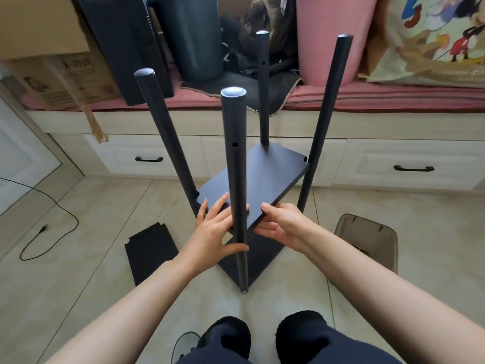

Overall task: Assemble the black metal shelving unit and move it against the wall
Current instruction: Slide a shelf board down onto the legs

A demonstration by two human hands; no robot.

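Just one view: everything's seen from head height, angled forward and down, close over the hands and floor (78, 258).

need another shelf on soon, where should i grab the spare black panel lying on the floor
Take the spare panel by its long right edge, coming from the right: it lies flat on the tile to the left of the shelving unit, so fingers must slide under an edge, and that edge faces the unit.

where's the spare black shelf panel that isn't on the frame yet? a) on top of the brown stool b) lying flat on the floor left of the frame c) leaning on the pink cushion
b: the spare panel lies flat on the floor tiles to the left of the frame's nearest pole, apart from it.
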